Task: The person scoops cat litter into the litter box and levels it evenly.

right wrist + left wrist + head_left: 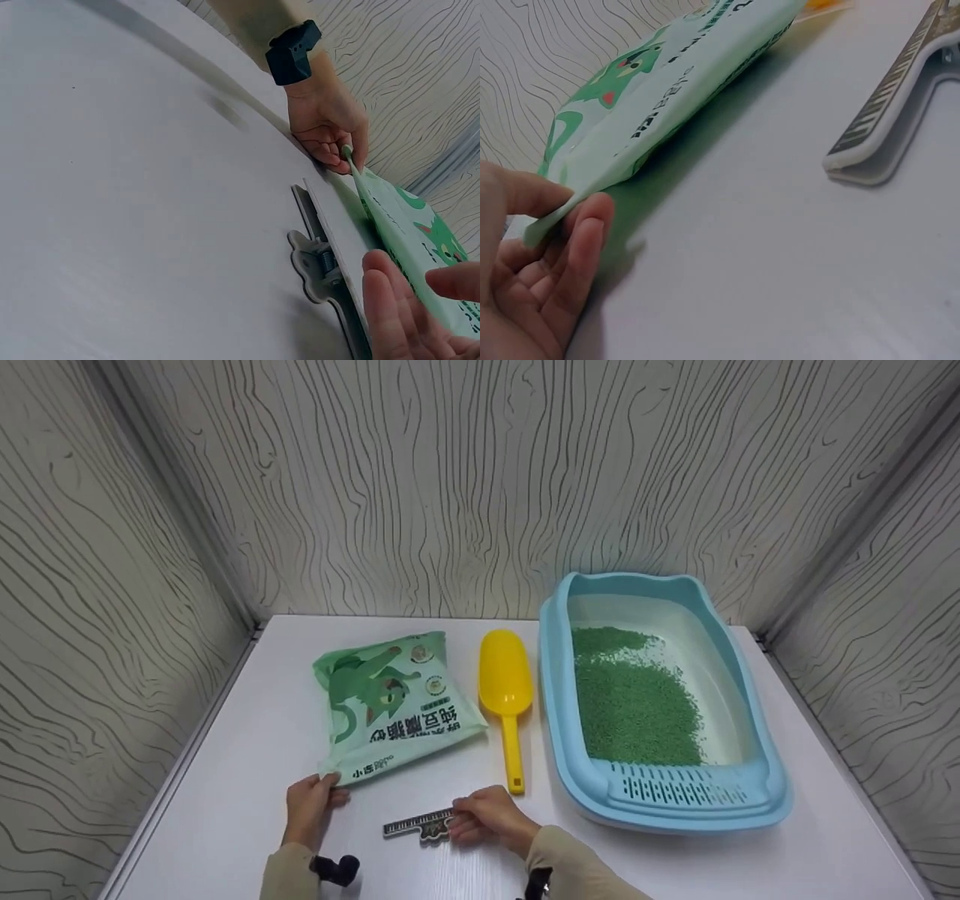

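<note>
A pale green cat litter bag (pixel 420 709) with a cat drawing lies on the table. My left hand (pixel 306 810) pinches its near left corner between thumb and fingers, and the left wrist view shows the thin bag edge (pixel 551 221) in that pinch. A sealing clip (pixel 411 823) with a piano-key pattern lies in front of the bag. Over the clip's right end is my right hand (pixel 493 816), covering part of it. In the right wrist view its fingers (pixel 382 300) and thumb stand apart, and the clip's spring (pixel 327 261) shows beside them.
A yellow scoop (pixel 505 682) lies right of the bag, handle toward me. Farther right stands a blue litter box (pixel 559 735) holding green litter pellets (pixel 637 712). Wood-patterned panels (pixel 465 495) enclose the white table (pixel 225 780) at the back and both sides.
</note>
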`<action>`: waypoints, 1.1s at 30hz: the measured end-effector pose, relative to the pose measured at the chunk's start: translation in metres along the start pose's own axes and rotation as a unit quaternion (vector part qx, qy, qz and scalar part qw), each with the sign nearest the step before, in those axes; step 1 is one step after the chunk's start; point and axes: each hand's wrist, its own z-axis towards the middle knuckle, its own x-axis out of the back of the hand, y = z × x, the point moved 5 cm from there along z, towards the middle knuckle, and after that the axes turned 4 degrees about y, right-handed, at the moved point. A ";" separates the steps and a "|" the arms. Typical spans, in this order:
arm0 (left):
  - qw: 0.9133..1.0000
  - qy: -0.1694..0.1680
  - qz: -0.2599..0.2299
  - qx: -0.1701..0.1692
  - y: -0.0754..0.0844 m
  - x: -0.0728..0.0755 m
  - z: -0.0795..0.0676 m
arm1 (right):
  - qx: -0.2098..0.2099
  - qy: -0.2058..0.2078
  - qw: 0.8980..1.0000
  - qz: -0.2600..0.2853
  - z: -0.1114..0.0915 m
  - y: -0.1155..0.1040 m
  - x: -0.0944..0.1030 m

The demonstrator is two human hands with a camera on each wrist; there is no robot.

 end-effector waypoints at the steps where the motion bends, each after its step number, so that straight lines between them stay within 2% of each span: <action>1: 1.000 0.001 0.001 -0.005 0.001 -0.001 0.000 | 0.004 0.000 1.000 0.000 0.001 -0.001 0.000; 8: 1.000 0.002 0.002 -0.025 0.001 -0.008 0.001 | 0.027 0.011 1.000 0.005 0.012 -0.010 -0.001; 13: 0.997 -0.016 0.063 -0.041 0.005 -0.004 -0.001 | 0.036 0.030 0.999 -0.014 0.018 -0.015 0.001; 16: 0.988 -0.024 0.138 -0.061 0.012 0.002 -0.003 | 0.033 0.037 0.999 -0.022 0.022 -0.017 0.002; 19: 0.972 -0.030 0.217 -0.083 0.021 0.008 -0.004 | 0.030 0.045 0.998 -0.018 0.027 -0.019 0.003; 21: 0.963 -0.037 0.249 -0.097 0.027 0.012 -0.006 | 0.028 0.050 0.998 -0.013 0.029 -0.020 0.004; 27: 0.950 -0.052 0.287 -0.108 0.041 0.016 -0.009 | 0.025 0.054 0.998 0.008 0.029 -0.028 0.005; 33: 0.936 -0.015 0.308 -0.169 0.056 0.008 -0.012 | 0.020 0.060 0.998 0.023 0.039 -0.025 0.004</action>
